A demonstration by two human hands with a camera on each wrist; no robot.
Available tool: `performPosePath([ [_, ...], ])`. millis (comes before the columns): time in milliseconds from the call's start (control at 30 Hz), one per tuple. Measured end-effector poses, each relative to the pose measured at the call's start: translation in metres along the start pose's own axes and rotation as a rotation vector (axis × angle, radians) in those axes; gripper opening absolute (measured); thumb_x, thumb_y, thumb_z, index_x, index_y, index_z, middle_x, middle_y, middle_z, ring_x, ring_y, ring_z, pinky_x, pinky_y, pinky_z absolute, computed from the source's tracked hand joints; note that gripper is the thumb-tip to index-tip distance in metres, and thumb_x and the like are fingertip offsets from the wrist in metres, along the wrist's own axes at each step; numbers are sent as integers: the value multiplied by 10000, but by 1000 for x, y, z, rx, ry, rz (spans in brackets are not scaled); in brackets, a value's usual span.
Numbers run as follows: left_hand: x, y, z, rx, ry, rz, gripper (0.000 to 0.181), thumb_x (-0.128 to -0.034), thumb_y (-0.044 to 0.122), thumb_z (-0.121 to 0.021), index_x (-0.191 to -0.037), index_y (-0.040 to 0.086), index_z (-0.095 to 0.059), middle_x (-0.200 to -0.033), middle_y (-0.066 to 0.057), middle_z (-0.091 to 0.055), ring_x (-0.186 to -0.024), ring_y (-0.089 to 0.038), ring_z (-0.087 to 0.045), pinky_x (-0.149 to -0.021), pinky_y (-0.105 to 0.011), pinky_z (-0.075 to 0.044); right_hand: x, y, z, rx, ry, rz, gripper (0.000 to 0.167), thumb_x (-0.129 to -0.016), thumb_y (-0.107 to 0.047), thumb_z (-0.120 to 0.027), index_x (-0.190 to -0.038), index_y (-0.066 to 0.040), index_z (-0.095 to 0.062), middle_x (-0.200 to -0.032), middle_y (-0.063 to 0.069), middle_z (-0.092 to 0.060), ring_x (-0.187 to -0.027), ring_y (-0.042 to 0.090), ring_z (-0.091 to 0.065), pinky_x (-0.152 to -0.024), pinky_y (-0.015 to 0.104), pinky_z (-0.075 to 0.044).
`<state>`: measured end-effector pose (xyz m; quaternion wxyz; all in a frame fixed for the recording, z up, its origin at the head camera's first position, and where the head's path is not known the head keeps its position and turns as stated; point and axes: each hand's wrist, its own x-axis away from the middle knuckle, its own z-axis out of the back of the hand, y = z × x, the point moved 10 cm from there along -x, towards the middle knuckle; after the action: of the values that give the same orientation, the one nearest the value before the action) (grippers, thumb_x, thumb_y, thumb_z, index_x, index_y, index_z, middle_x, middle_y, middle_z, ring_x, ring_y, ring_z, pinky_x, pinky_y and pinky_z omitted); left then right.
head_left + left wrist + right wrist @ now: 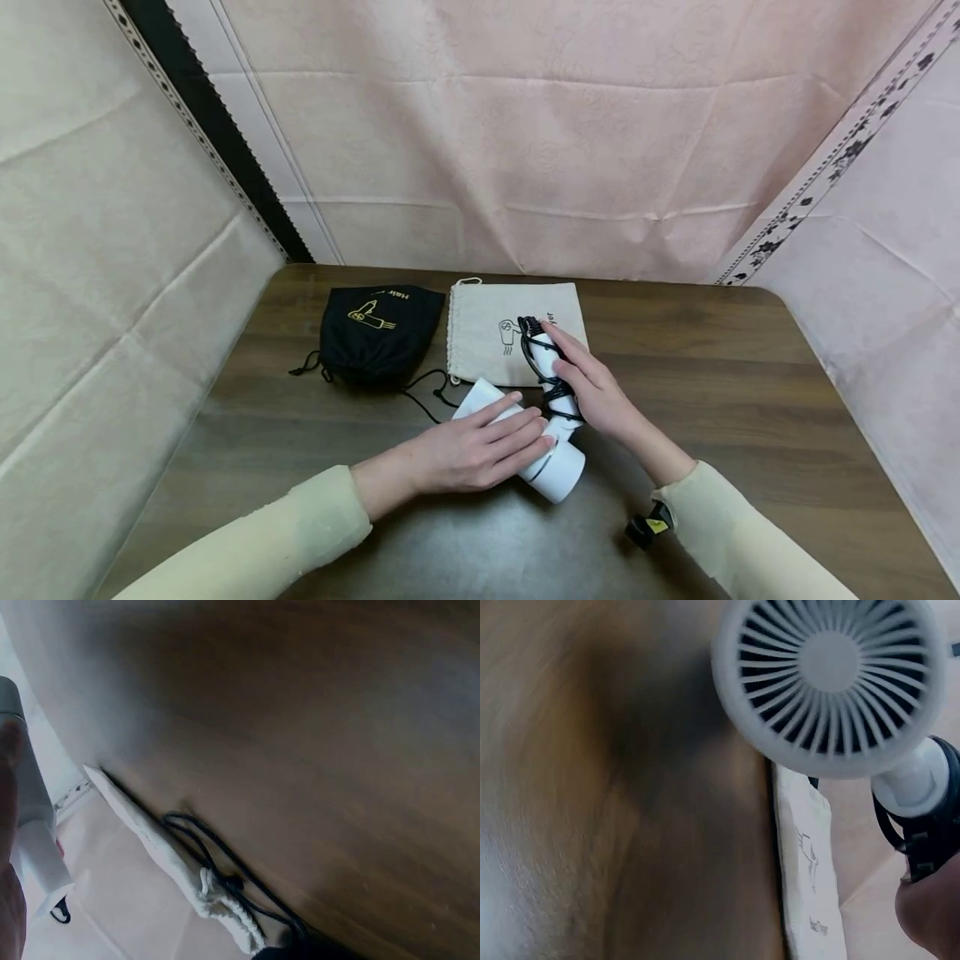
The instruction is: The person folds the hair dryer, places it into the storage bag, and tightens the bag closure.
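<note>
A white hair dryer (558, 473) with a folded-out handle is held above the table in front of the two bags. My left hand (480, 446) holds its barrel from above, fingers laid across it; the thumb is hidden in the head view. My right hand (592, 387) grips the handle, where a black power cord (557, 390) is wound round. In the right wrist view the dryer's round slotted grille (829, 664) faces the camera. Behind the handle lies a flat white drawstring bag (480, 333) printed with a dryer drawing.
A black drawstring bag (382, 350) with a gold dryer print lies left of the white one, its black string (427, 379) trailing right. Under everything is a brown wooden table (697, 358). Pale cloth hangs behind and at both sides.
</note>
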<state>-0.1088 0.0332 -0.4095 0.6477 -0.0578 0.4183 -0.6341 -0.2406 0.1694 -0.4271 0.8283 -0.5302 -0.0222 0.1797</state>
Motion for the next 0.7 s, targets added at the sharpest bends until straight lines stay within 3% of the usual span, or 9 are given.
performPosePath([
  [267, 6, -5, 2, 18, -71, -14, 401, -1103, 97, -441, -1462, 15, -598, -1442, -166, -649, -1359, -292, -620, -1204, -496, -438, 2, -18, -12, 183, -71, 160, 600, -1160, -176, -419, -1714, -113, -196, -1791, 25, -136, -1647, 297, -144, -1300, 253, -117],
  [467, 6, -5, 4, 30, -57, -7, 395, -1100, 88, -449, -1456, 4, -599, -1434, -177, -651, -1350, -298, -626, -1203, -494, -439, 4, -22, -14, 258, -103, 199, 630, -1158, -212, -436, -1721, -133, -164, -1797, 17, -93, -1651, 273, -123, -1320, 322, -119],
  [700, 6, -3, 4, 30, -59, -21, 395, -1105, 85, -425, -1451, 9, -600, -1431, -179, -652, -1347, -303, -627, -1193, -501, -450, -1, -23, -12, 262, -95, 200, 642, -1154, -228, -450, -1724, -160, -164, -1797, 9, -90, -1652, 283, -124, -1326, 349, -120],
])
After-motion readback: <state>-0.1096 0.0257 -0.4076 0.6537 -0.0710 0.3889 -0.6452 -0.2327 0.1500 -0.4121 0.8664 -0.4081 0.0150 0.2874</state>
